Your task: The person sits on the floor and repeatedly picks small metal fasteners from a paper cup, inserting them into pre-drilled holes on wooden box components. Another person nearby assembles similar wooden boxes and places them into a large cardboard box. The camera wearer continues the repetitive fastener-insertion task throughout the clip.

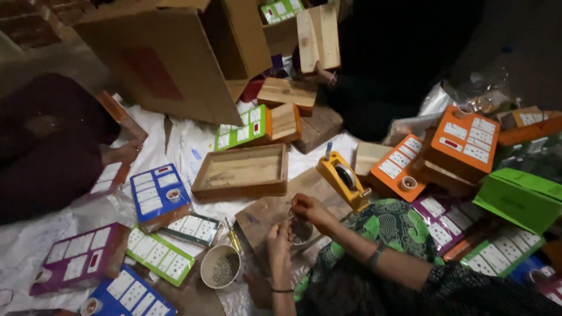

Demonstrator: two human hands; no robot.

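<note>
the shallow open wooden tray (241,172) lies on the white floor sheet (35,240), the large tipped cardboard box (170,55) behind it, the yellow tape dispenser (342,180) to its right, the small round cup of screws (222,266) before it.

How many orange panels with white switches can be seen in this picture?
2. One orange panel lies at the right, tilted on a wooden box; a second orange panel lies lower left of it, beside the yellow tape dispenser. Others may be hidden under the pile.

Matt wooden tray (241,173), glossy yellow plastic tape dispenser (342,178).
</note>
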